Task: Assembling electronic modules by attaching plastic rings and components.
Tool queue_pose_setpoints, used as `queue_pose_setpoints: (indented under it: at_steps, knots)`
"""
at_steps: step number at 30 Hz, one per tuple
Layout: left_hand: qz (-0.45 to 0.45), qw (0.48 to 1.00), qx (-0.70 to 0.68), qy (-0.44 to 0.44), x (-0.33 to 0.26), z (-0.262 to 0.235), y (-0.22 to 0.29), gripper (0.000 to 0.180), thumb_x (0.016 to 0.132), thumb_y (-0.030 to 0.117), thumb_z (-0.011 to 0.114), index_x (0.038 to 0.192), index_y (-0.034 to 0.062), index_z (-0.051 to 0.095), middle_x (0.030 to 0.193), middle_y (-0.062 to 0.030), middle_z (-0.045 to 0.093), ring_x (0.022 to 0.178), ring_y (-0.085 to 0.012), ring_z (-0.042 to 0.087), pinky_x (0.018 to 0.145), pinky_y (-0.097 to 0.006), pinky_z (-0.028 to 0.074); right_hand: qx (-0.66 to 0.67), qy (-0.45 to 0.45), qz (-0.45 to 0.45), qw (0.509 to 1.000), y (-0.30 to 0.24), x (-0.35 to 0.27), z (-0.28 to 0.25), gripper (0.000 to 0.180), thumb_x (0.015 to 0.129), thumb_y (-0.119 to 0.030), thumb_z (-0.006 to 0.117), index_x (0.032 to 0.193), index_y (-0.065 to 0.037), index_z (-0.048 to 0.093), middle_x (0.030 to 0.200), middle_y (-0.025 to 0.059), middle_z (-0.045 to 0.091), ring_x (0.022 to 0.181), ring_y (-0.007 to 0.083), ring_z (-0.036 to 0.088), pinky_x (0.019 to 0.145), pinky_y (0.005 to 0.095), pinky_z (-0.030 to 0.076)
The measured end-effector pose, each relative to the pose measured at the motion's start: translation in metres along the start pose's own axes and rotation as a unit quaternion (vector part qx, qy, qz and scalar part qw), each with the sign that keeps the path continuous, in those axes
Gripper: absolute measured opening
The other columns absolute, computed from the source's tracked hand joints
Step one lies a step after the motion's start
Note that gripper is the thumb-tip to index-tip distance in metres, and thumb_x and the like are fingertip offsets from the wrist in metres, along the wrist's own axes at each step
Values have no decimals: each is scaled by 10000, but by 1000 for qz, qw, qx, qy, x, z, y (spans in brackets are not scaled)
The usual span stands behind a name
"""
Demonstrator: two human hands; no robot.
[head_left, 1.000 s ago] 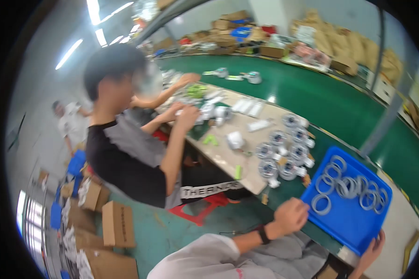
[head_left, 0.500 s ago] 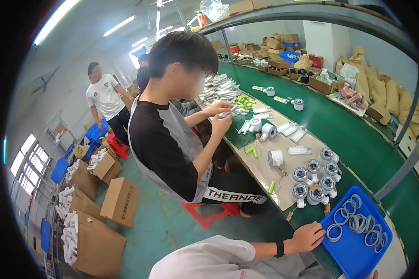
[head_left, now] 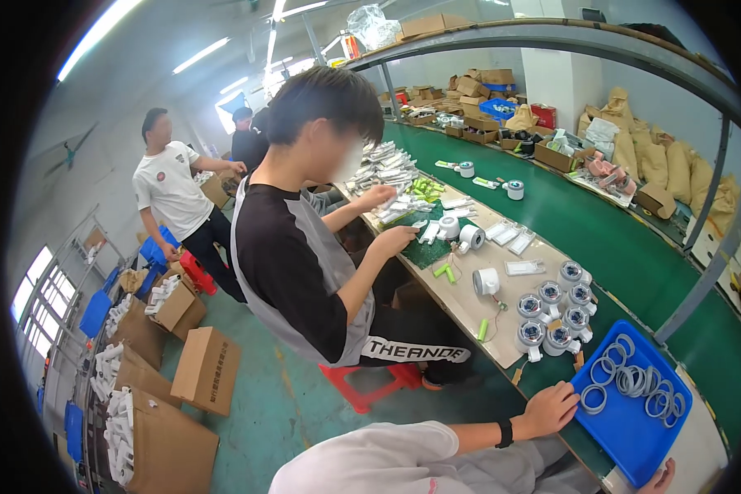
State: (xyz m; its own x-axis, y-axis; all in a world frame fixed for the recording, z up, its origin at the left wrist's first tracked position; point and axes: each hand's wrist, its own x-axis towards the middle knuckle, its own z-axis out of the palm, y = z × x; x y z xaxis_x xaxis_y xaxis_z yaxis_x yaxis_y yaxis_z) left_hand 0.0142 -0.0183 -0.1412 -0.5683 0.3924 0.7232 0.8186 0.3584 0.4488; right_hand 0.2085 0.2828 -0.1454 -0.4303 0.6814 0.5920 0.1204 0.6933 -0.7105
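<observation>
My left hand (head_left: 550,408) has its fingers bent at the left edge of a shallow blue tray (head_left: 626,449), gripping the rim. Several grey rings (head_left: 631,380) lie in the tray, some overlapping. At the tray's near right corner, only part of my right hand (head_left: 659,480) shows; its visible fingers are apart and I see nothing in them. Just beyond the tray stands a cluster of round white housings (head_left: 531,333) with circuit parts showing in their tops.
A co-worker (head_left: 305,222) sits at the bench to my left, hands over white plastic parts (head_left: 387,169). A green conveyor belt (head_left: 568,216) runs along the far side. A grey shelf post (head_left: 704,239) rises beyond the tray. Cartons (head_left: 206,370) stand on the floor at left.
The view has shifted slightly. More of my right hand shows beside the tray; my left hand stays at its rim. The seated co-worker's hands have moved apart. A standing person has raised an arm.
</observation>
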Motion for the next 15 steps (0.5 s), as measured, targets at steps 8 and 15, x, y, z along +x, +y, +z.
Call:
queue_pose_setpoints:
  at_steps: [8,15]
  knots:
    - [3,1000,12,7,-1,2,0,202,732,92,662,902,40,566,868,-91,508,733,-253,543,601,-338,461,-16,-16,-13,1000,-2,-2,1,265,909,-137,550,1060,73,604,1043,211,620,974,326,602,890,400,480]
    - [-2,1000,23,2,2,2,1,226,685,79,689,878,38,579,850,-90,526,689,-251,547,566,-337,454,-23,-28,-10,999,0,-3,-2,305,928,-204,556,1045,72,608,1032,201,620,971,316,600,891,398,476]
